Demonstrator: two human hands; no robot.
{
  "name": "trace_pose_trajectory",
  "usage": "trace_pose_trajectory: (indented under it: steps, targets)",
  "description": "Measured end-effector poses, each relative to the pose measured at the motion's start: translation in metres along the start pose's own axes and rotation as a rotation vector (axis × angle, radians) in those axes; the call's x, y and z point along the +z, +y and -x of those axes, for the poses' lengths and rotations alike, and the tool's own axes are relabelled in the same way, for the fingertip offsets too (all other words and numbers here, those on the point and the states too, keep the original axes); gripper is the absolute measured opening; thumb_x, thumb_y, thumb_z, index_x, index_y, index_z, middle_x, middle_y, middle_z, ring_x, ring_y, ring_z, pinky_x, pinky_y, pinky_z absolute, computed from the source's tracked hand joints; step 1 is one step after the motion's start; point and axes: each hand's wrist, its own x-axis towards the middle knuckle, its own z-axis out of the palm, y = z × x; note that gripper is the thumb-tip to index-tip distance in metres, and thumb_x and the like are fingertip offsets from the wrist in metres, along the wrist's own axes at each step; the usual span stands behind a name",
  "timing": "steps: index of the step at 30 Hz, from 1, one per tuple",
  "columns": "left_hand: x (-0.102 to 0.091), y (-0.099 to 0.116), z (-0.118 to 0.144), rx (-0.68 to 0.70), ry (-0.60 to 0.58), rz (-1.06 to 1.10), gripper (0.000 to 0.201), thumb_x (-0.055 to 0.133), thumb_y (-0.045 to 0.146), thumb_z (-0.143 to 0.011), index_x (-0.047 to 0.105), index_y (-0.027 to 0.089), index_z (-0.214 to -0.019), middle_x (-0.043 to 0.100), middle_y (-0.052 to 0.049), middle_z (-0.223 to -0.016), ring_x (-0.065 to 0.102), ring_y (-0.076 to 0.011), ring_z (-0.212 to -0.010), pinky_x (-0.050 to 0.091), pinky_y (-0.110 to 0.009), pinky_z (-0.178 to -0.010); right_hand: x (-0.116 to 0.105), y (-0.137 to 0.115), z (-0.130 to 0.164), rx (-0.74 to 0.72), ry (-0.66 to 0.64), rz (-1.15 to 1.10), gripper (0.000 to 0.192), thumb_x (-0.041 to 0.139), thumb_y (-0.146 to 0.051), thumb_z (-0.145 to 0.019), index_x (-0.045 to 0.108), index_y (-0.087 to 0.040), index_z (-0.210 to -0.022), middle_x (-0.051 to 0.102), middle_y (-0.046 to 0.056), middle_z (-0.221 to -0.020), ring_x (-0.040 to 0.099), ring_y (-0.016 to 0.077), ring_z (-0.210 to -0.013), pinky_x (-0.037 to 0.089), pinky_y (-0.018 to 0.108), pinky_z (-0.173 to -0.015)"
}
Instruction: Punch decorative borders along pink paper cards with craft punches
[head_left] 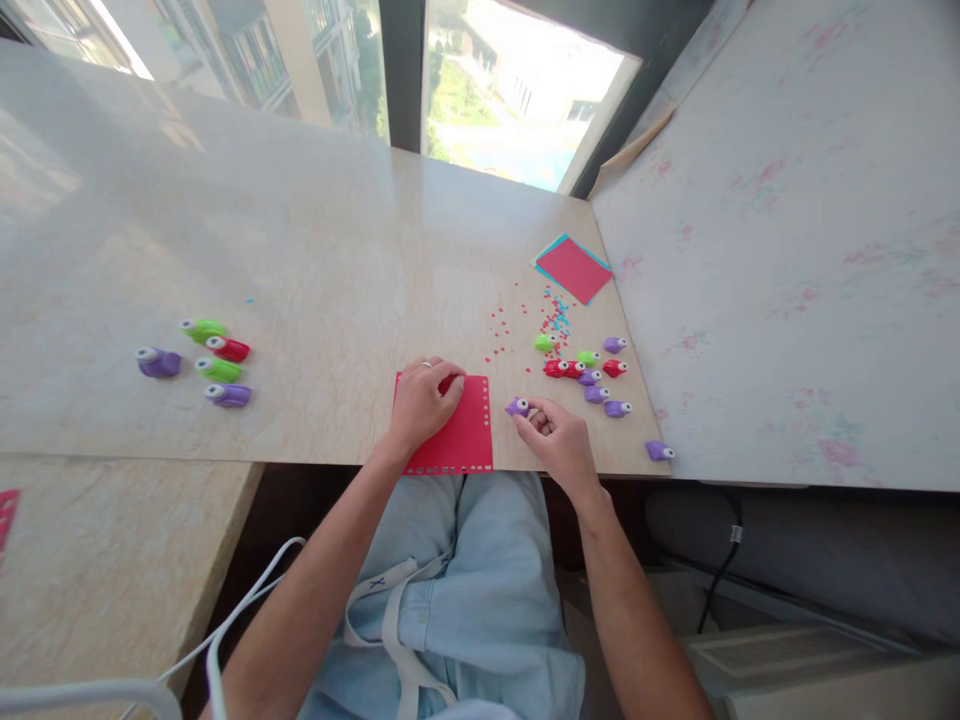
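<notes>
A red paper sheet [463, 432] with punched holes along its edges lies at the near edge of the stone counter [322, 260]. My left hand [421, 400] presses flat on the sheet's left part, a ring on one finger. My right hand [556, 440] sits just right of the sheet and pinches a small purple paper punch [517, 406] between thumb and fingertips. Tiny red and blue paper dots [555, 315] are scattered beyond the sheet.
Several small punches, green, red and purple, cluster at the right [592, 372], with one purple punch [659, 451] apart near the edge. Another group of punches [206, 360] lies far left. A red-on-blue paper stack [574, 269] sits by the wall. White cable [247, 600] hangs below.
</notes>
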Motion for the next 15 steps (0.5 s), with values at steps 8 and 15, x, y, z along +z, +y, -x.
trace_pose_trajectory:
  steps: [8,15]
  targets:
    - [0.000,0.002,0.000,-0.008,0.006,0.004,0.015,0.056,0.020,-0.089,0.070,0.019,-0.086,0.071,-0.005,-0.088,0.061,-0.0211,-0.087,0.044,-0.036,-0.084,0.017,-0.037,0.002,-0.069,-0.039,-0.144,0.028,0.065,-0.033,-0.081,0.071,-0.015,-0.101,0.060,-0.002,-0.062,0.054,0.0105,-0.054,0.044,0.021,-0.053]
    - [0.000,-0.004,0.004,0.023,-0.029,0.048,0.010,0.059,0.015,-0.083,0.068,0.020,-0.082,0.069,-0.003,-0.084,0.060,-0.0193,-0.082,0.046,-0.034,-0.080,0.046,-0.097,-0.010,-0.275,-0.134,-0.167,0.022,0.061,-0.029,-0.083,0.070,-0.019,-0.101,0.069,0.001,-0.074,0.061,0.0127,-0.062,0.050,0.023,-0.059]
